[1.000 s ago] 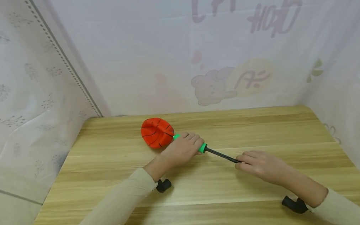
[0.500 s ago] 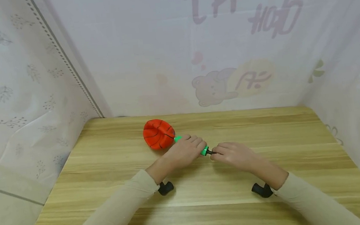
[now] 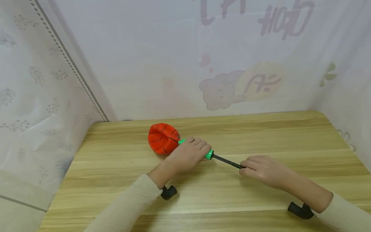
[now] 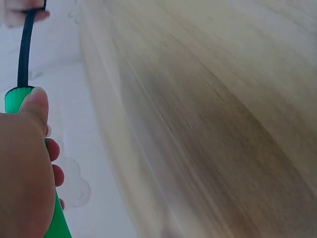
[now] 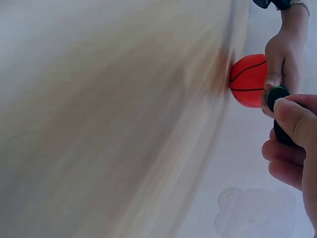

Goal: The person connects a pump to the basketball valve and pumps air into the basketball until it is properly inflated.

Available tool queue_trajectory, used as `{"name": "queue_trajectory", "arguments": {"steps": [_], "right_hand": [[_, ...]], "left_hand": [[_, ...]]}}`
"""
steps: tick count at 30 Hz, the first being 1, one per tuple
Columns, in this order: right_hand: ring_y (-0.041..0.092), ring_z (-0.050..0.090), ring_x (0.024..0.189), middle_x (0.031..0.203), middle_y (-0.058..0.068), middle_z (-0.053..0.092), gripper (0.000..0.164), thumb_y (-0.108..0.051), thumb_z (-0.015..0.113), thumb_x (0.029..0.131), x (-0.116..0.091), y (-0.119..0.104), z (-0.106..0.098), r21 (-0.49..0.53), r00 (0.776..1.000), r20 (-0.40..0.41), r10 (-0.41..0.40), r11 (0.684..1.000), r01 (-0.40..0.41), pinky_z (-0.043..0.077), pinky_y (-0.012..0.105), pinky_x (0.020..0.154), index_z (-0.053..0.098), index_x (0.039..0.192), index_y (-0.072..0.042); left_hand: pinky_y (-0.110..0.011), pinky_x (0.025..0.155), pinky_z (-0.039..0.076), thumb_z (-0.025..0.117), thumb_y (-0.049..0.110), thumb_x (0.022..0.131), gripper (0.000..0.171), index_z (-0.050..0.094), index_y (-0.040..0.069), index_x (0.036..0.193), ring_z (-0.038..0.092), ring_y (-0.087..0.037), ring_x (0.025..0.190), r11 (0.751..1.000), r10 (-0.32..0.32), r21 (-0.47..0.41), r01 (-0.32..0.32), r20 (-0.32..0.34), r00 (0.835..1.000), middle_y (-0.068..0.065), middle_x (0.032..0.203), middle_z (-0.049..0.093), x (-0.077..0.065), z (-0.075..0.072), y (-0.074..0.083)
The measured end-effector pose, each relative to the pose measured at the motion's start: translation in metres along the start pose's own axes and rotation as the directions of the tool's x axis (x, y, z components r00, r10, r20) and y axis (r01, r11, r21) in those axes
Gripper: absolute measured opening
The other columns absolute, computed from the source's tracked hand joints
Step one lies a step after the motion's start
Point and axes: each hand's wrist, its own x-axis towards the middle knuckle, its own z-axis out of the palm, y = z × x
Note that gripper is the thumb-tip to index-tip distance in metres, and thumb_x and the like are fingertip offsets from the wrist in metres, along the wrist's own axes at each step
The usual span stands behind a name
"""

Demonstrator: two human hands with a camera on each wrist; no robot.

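A green hand pump [image 3: 210, 154] with a black rod [image 3: 228, 161] is held between both hands, low over the table. My left hand [image 3: 189, 154] grips the green barrel, its thumb near the rod end in the left wrist view. My right hand [image 3: 265, 169] holds the pump's black handle [image 5: 283, 131], which its fingers mostly hide in the head view. A long stretch of rod shows between the hands. At the barrel's far end sits an orange-red toy basketball [image 3: 162, 138], dented on top and partly deflated. The joint between ball and pump is hard to make out.
The wooden table [image 3: 193, 200] spreads under both arms. Behind it hangs a pale printed curtain [image 3: 154, 59], with another patterned curtain [image 3: 14, 90] on the left. Black wrist mounts [image 3: 169, 192] stick out under both wrists.
My right hand pushed in toward the left hand, hiding most of the rod, then drew back out to the right. The left hand and the dented ball stayed nearly in place.
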Motion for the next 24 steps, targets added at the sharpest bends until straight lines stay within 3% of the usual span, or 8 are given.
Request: {"name": "queue_trajectory", "arguments": {"steps": [4,7,14,24], "right_hand": [[0.016,0.067,0.080,0.096,0.005,0.069,0.043,-0.012,0.030,0.113,-0.012,-0.005,-0.008,0.012,1.000,0.008,0.014,1.000,-0.014,0.057,0.026,0.070,0.069,0.096,-0.008],[0.015,0.066,0.081,0.096,0.004,0.069,0.042,-0.013,0.030,0.113,-0.010,-0.004,-0.007,-0.001,0.999,0.031,0.022,1.000,-0.022,0.057,0.026,0.071,0.069,0.097,-0.009],[0.015,0.064,0.081,0.096,0.003,0.067,0.045,-0.014,0.025,0.113,0.018,0.007,0.009,-0.041,0.998,0.066,0.002,0.999,0.000,0.055,0.026,0.070,0.067,0.100,-0.010],[0.013,0.061,0.077,0.094,0.002,0.067,0.044,-0.009,0.024,0.113,0.045,0.016,0.035,-0.080,0.999,0.050,-0.005,0.997,0.009,0.051,0.021,0.067,0.065,0.097,-0.008]], "left_hand": [[-0.030,0.092,0.042,0.047,0.039,0.108,0.029,0.054,0.014,0.121,0.054,-0.015,0.104,1.000,-0.005,0.003,0.005,0.021,1.000,0.004,0.109,0.058,0.002,0.000,0.002],[-0.031,0.092,0.042,0.047,0.040,0.108,0.030,0.055,0.014,0.122,0.054,-0.015,0.105,1.000,-0.007,0.011,0.006,0.023,1.000,0.004,0.110,0.058,0.004,-0.001,0.004],[-0.030,0.089,0.042,0.048,0.040,0.107,0.030,0.055,0.015,0.121,0.055,-0.014,0.103,0.999,-0.030,0.046,0.029,0.012,0.999,0.004,0.108,0.058,0.003,-0.001,0.007],[-0.029,0.091,0.040,0.054,0.035,0.106,0.024,0.056,0.016,0.120,0.055,-0.013,0.104,0.999,-0.028,0.031,0.027,0.032,0.999,0.006,0.109,0.058,0.006,0.002,0.009]]}}
